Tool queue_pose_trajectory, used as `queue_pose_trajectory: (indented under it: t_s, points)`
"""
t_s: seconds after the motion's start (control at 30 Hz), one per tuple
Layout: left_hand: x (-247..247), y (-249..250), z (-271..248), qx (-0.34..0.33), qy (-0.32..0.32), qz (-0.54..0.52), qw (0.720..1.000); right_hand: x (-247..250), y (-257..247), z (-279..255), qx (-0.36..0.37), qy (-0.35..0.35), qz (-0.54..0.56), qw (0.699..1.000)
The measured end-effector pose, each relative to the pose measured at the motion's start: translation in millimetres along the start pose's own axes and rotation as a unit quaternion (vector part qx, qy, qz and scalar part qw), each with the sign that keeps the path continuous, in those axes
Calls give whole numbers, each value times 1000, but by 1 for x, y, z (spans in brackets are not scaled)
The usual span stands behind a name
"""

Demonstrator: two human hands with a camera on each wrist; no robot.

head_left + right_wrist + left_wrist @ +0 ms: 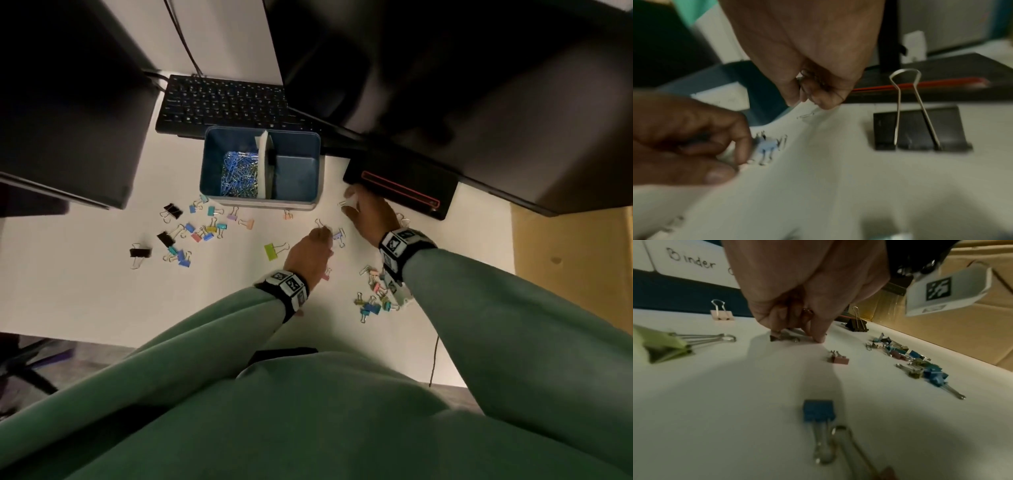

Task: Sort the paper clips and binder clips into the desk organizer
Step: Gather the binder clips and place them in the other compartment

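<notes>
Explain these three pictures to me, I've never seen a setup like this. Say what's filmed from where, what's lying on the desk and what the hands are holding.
No machine here: a person in green sleeves wears three cameras. The head view looks down at the white desk; the other two sit on the wrists. A blue organizer holds paper clips in one compartment; the other looks empty. Coloured binder clips lie scattered. The left hand pinches at a small clip on the desk. The right hand has curled fingers by a loose paper clip; what it holds is unclear. A black binder clip lies nearby.
</notes>
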State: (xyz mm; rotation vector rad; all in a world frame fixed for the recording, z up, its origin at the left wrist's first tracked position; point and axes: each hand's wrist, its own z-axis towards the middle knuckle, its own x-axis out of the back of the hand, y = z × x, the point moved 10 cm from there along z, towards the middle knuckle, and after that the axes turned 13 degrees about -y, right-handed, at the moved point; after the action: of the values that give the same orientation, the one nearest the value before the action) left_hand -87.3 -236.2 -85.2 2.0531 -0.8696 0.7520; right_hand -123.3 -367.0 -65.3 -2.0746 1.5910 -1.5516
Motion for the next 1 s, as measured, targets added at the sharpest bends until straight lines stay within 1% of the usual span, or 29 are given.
queue_pose_trajectory:
  t_s: [0.07, 0.13, 0.2, 0.27, 0.33, 0.37, 0.4, 0.43, 0.5, 0.53, 0.6, 0.67, 0.7, 0.8, 0.87, 0.93, 1.0]
  points:
    - [2, -4, -4, -9, 0, 28, 1000, 0, -8, 10, 28, -9, -90, 996]
    - [6, -12, -9, -6, -8, 32, 999, -5, -11, 18, 39, -20, -147, 988]
    - [9, -19, -13, -17, -8, 7, 1000, -12, -8, 21, 34, -48, -161, 985]
    - [13, -19, -17, -58, 11, -62, 996, -18, 3, 19, 12, -76, -133, 988]
    - [14, -13, -19, -93, 5, -130, 987, -20, 15, 9, -3, -80, -84, 993]
    - [13, -11, -18, -99, -5, -145, 985, -19, 18, 2, -3, -73, -39, 997]
    - [12, -10, -16, -95, -18, -145, 985, -18, 23, -7, -6, -65, 32, 997]
    - [10, -7, -14, -88, -31, -137, 986, -20, 27, -17, -15, -60, 122, 991]
    - [1, 1, -10, -88, -64, -80, 991, -23, 35, -34, -36, -43, 280, 958]
    - [-3, 5, -9, -87, -81, -36, 992, -25, 40, -39, -47, -33, 325, 944]
    - [-5, 9, -11, -77, -88, 34, 993, -31, 46, -44, -68, -21, 376, 924]
    - [2, 8, -18, -69, -75, 59, 993, -37, 44, -42, -68, -20, 386, 920]
    - [4, 4, -21, -67, -73, 67, 993, -39, 41, -39, -68, -22, 365, 928]
    - [4, -9, -33, -67, -76, 76, 992, -38, 21, -29, -49, -15, 220, 974]
    - [6, -20, -40, -77, -54, 42, 995, -36, 8, -24, -30, 9, 118, 992]
    - [15, -34, -47, -76, -12, -13, 997, -37, 3, -22, -33, 28, 20, 999]
    - [29, -54, -54, -59, 46, -92, 993, -42, 3, -22, -47, 20, -39, 998]
